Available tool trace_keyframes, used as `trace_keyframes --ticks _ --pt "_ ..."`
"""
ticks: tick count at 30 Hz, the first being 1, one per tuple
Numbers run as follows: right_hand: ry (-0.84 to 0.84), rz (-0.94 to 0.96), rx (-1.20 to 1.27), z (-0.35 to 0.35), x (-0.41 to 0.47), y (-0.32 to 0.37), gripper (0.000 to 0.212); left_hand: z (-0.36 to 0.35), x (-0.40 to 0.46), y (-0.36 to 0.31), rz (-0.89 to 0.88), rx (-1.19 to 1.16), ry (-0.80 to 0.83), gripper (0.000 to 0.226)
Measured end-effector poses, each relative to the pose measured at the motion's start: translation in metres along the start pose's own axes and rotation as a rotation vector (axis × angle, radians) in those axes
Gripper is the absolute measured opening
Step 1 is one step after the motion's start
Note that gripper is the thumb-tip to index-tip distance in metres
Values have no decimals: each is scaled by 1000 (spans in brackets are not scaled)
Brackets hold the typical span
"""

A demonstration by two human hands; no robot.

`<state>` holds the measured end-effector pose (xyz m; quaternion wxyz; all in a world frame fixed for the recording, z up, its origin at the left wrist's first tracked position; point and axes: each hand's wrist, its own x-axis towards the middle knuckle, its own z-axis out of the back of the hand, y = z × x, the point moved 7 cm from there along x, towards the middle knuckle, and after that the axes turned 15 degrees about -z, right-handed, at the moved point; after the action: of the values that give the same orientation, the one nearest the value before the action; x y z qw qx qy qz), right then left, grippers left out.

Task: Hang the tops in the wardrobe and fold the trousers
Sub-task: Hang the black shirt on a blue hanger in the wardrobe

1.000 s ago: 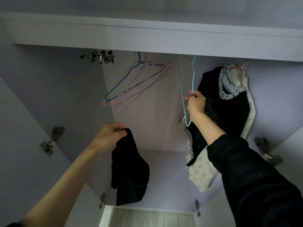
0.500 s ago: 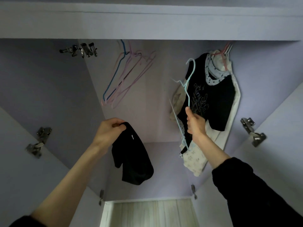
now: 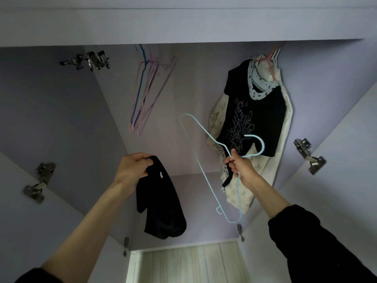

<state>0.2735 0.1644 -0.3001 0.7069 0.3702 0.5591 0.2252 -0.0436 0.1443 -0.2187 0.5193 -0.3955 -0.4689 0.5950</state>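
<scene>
Left grip (image 3: 132, 170) clutching limp black fabric top (image 3: 161, 203), right grip (image 3: 241, 167) clasping pale blue wire hanger (image 3: 206, 174), inside lilac wardrobe (image 3: 61, 119), beside hung black printed top (image 3: 255, 117)

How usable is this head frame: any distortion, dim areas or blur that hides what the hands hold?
Head view: wide-angle lens bends the wardrobe walls outward; light is dim and flat, no glare. The black top in the left hand shows no detail. The pale blue hanger in the right hand reads clearly; mild softness throughout.
</scene>
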Motion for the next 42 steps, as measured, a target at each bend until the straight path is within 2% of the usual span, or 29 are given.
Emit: trace_keyframes --ticks 3,6,10,14,17,21,25,30,34,37,40,42 --pt "48 11 108 12 -6 -1 42 -3 -2 6 91 -82 -30 15" --pt "205 11 250 10 -13 3 42 -7 -2 13 153 -19 6 13" --pt "421 3 452 1 -23 15 61 -7 3 15 135 76 12 9" --pt "567 36 609 -7 -36 31 59 -8 7 13 101 161 25 19" --pt "646 68 709 -10 -44 45 57 -7 6 15 103 183 32 13" --pt "743 93 751 -21 -52 57 58 -9 1 14 147 80 51 7" --pt "737 76 734 -36 -52 53 58 -7 -2 9 170 6 37 9" --pt "681 31 700 -52 -47 42 58 4 -1 -1 106 19 35 17" --pt "622 26 598 -72 -44 35 67 1 -3 -15 150 -249 14 17" --pt "607 38 543 -83 -43 41 68 13 -2 -24 129 -346 -18 16" --pt "596 64 469 -93 -46 46 68 21 0 -32 77 -326 1 18" --pt "573 85 406 -98 -49 52 68 31 2 -33 39 -177 -35 19"
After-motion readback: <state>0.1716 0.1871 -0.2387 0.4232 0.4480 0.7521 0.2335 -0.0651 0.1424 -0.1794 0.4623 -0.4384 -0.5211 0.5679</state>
